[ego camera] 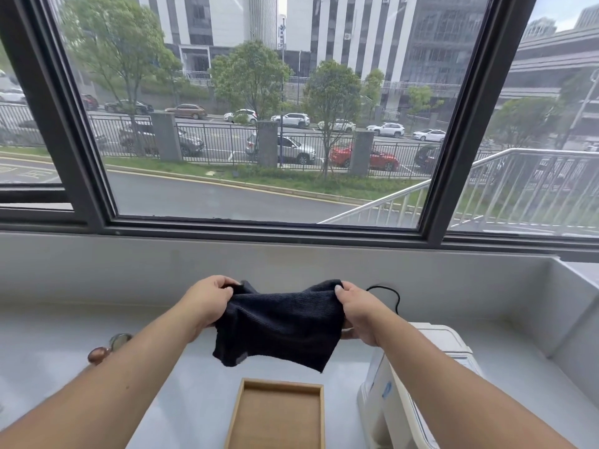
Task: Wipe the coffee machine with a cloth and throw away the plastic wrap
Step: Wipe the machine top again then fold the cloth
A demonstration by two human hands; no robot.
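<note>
Dark cloth [278,328] held stretched in the air between left hand [207,303] and right hand [359,312], each gripping one top corner. White coffee machine [405,384] beneath the right forearm, on pale counter [194,400] beside wooden tray [275,416]. Large window [259,124] behind.

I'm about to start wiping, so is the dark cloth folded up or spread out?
Partly spread: the left hand and right hand each pinch a top corner of the cloth, which hangs open but bunched above the wooden tray.
</note>
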